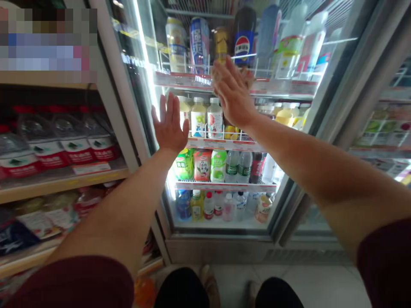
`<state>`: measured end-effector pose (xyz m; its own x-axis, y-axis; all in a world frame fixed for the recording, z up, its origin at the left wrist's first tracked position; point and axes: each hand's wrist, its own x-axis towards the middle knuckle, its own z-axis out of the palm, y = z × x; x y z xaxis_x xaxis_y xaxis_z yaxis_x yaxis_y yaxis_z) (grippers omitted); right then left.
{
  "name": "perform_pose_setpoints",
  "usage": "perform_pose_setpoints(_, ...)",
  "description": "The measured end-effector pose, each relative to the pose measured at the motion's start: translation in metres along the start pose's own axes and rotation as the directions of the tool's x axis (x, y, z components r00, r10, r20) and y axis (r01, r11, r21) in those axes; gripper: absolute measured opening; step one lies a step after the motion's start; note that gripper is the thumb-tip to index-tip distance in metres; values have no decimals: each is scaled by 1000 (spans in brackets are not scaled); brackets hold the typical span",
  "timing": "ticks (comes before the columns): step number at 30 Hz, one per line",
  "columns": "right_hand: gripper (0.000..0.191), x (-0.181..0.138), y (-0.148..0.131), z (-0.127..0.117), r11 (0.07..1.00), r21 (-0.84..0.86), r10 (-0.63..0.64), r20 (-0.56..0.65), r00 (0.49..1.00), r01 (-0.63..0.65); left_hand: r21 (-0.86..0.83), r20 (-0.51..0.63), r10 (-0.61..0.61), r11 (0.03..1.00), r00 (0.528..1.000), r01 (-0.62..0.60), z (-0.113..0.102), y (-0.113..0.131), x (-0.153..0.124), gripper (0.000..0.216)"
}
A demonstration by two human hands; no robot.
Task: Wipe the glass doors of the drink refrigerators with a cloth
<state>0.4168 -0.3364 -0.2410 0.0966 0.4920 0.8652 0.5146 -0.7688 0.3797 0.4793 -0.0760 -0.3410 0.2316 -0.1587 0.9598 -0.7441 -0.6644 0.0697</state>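
Fridge shelves (224,186) hold bottles (215,119), some behind the right hand (236,98).

2 hands (171,130) (236,98), 3 top-shelf cans (199,45), 1 Pepsi bottle (244,36), 2 sleeves (73,282)

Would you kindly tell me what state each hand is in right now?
Left hand: open, palm turned away, holding nothing visible.
Right hand: open, raised higher than the left, holding nothing visible.
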Motion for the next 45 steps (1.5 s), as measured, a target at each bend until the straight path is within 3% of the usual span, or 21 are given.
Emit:
perform_pose_setpoints(3,40,-13,-9,0,994,60,-104,197,975,94,30,1,10,999,1000,-10,0,-1,0,82)
perform_pose_setpoints(5,40,-12,-11,-2,990,80,-133,265,955,115,37,6,13,999,1000,-14,0,-1,0,82)
perform_pose_setpoints(11,54,-6,-12,0,999,50,-5,155,988,-3,-1,32,-30,1000,999,30,-5,5,-1,80)
perform_pose_setpoints(16,50,-6,-20,-6,991,93,-124,320,939,99,-3,12,-27,1000,1000,27,-5,5,-1,81)
perform_pose_setpoints(18,46,5,-13,-13,998,35,-65,248,966,58,-26,20,-34,999,999,34,-4,4,0,83)
perform_pose_setpoints(20,46,11,-7,-18,998,-43,45,102,994,-41,-37,32,-37,999,999,38,-4,3,0,84)
perform_pose_setpoints(22,47,5,-6,-19,992,-79,96,24,995,-94,-21,39,-35,999,999,36,-3,3,0,84)
perform_pose_setpoints(27,49,-27,-15,-10,997,-8,-72,250,966,76,50,49,-33,998,998,31,-2,3,0,95)
perform_pose_setpoints(29,48,-21,-6,-10,995,-14,-90,241,966,96,59,45,-37,998,998,34,-2,3,0,95)
perform_pose_setpoints(32,49,-3,15,-9,1000,-25,-3,11,1000,3,33,29,-50,998,998,49,-2,3,0,96)
perform_pose_setpoints(34,53,-2,23,-6,1000,2,29,-116,993,-29,21,28,-27,999,999,27,-2,2,0,95)
perform_pose_setpoints(36,55,-11,21,-2,999,18,-43,-66,997,44,14,24,2,1000,1000,-2,-2,0,0,91)
perform_pose_setpoints(40,51,-19,11,-9,978,27,-208,210,955,207,64,19,7,998,1000,-9,0,-2,0,92)
perform_pose_setpoints(42,50,-7,14,-18,990,-26,-131,198,971,139,97,13,11,995,1000,-12,2,-3,0,96)
perform_pose_setpoints(45,47,6,17,-26,990,-120,72,23,997,-69,89,8,18,996,1000,-19,2,-4,-1,93)
